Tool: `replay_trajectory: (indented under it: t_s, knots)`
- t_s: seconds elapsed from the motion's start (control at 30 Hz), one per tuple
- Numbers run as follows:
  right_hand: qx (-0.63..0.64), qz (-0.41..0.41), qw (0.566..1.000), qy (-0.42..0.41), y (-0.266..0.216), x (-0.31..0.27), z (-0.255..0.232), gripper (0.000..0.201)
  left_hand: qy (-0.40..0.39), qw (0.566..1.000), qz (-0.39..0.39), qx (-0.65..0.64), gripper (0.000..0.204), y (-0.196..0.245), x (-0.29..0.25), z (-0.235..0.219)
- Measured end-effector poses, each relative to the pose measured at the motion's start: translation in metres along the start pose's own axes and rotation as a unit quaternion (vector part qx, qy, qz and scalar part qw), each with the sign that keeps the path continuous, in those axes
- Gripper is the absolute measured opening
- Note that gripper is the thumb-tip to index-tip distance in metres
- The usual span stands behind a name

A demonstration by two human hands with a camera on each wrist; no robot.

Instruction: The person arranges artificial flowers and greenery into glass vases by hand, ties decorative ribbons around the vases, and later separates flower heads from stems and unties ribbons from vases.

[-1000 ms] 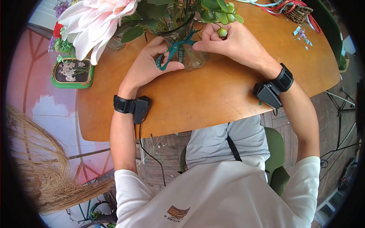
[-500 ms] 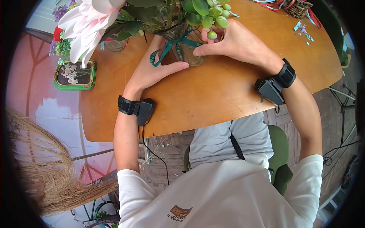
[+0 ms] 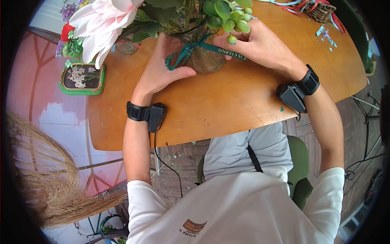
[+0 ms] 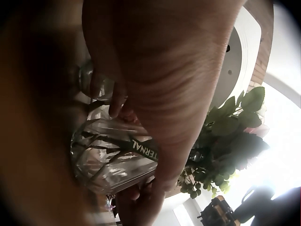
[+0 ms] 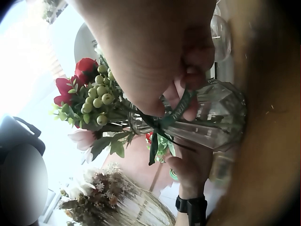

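A clear faceted glass vase (image 3: 209, 61) with flowers stands on the table, a dark green lettered ribbon (image 3: 231, 53) tied in a bow around its neck. My left hand (image 3: 160, 71) lies around the vase's left side, thumb extended below a ribbon loop; its other fingertips are partly hidden. At the right, my right hand (image 3: 264, 46) has bent fingers at the ribbon's tail. In the right wrist view, my right hand (image 5: 155, 52) holds the ribbon (image 5: 181, 110) among its fingers beside the vase (image 5: 221, 113).
A green-framed flower picture (image 3: 83, 79) is at the table's left edge. A wicker basket (image 3: 321, 12) with red and blue ribbons stands at the back right, scraps (image 3: 326, 34) below it. Another glass (image 3: 126, 46) is left of the vase. Dried stalks (image 3: 61, 195) spread at lower left.
The ribbon's tail now stretches farther right across my right hand, its lettering facing up. My right hand has shifted slightly right. My left hand remains around the vase's side, its thumb straighter than at first.
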State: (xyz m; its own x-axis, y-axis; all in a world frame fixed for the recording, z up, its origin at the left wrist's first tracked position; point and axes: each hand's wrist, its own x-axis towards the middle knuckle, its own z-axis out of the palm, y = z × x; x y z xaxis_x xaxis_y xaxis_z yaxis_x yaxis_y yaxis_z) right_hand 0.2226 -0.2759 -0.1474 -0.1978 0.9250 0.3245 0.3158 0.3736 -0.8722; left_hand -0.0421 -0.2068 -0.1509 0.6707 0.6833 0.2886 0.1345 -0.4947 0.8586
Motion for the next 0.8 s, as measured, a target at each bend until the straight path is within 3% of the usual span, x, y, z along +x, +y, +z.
replay_trajectory:
  t_s: [0.1,0.17,0.2,0.27,0.37,0.8]
  knots:
    - [-0.013,-0.002,1.000,-0.008,-0.004,-0.001,-0.002,0.030,0.017,0.997,0.036,-0.068,0.082,0.001,0.000,-0.007]
    - [-0.033,-0.026,0.999,0.001,-0.001,-0.002,-0.002,0.028,0.040,0.999,-0.011,-0.030,0.060,-0.006,-0.001,-0.020]
    - [-0.054,-0.052,0.997,0.011,-0.001,-0.002,-0.003,0.027,0.040,0.999,-0.010,-0.030,0.060,-0.009,-0.001,-0.024]
    - [-0.050,-0.063,0.997,0.006,-0.007,-0.003,-0.005,0.025,0.008,0.999,0.050,0.018,0.032,-0.007,0.002,-0.024]
    - [-0.042,-0.055,0.997,-0.018,-0.012,-0.004,-0.007,0.023,0.024,0.995,0.069,0.068,0.015,0.003,0.001,-0.015]
    - [-0.066,-0.069,0.994,-0.043,-0.011,-0.005,-0.003,0.021,0.031,0.995,0.037,0.091,0.020,0.010,0.000,-0.009]
